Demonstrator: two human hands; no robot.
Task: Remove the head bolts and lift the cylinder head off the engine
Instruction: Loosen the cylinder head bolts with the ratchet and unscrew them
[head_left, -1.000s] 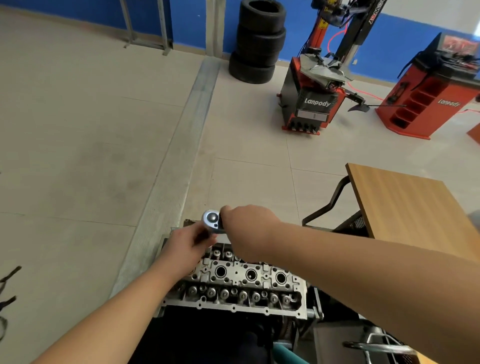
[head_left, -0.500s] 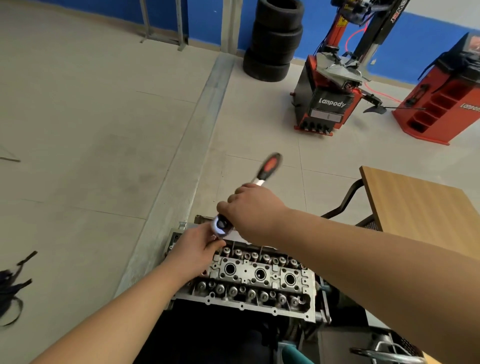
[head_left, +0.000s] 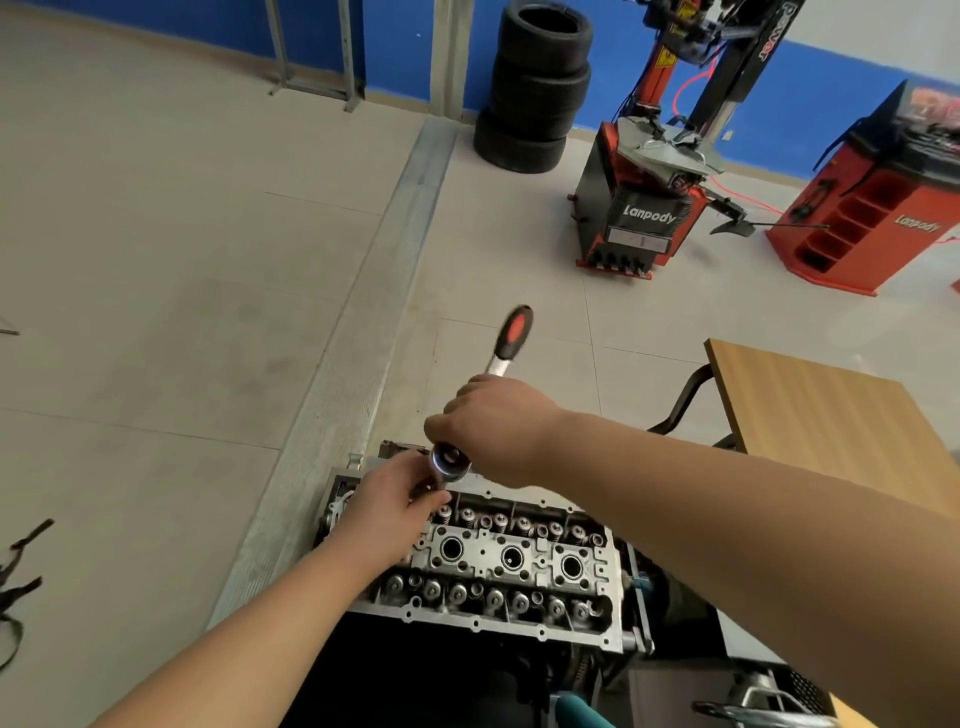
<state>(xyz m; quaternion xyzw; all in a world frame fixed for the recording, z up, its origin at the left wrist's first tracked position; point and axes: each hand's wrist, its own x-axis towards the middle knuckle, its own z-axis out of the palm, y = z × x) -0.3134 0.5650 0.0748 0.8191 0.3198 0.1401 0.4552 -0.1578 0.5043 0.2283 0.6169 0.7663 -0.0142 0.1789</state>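
Bare-aluminium cylinder head (head_left: 498, 566) sits on the engine at bottom centre, valve springs and three spark-plug wells exposed. Right hand (head_left: 493, 423) is wrapped around the shank of a chrome ratchet wrench with a black-and-orange grip (head_left: 511, 332); grip end points up and away toward the floor, ratchet head sits just below the knuckles at the head's far-left corner. Left hand (head_left: 395, 501) is directly under the ratchet head, fingers curled in around whatever hangs below it; socket or extension, cannot tell, it's hidden. Wooden table (head_left: 831, 415) to the right of the engine. Stack of black tyres (head_left: 537, 88) and a red-and-black Lanpody tyre changer (head_left: 649, 197) stand by the blue wall.
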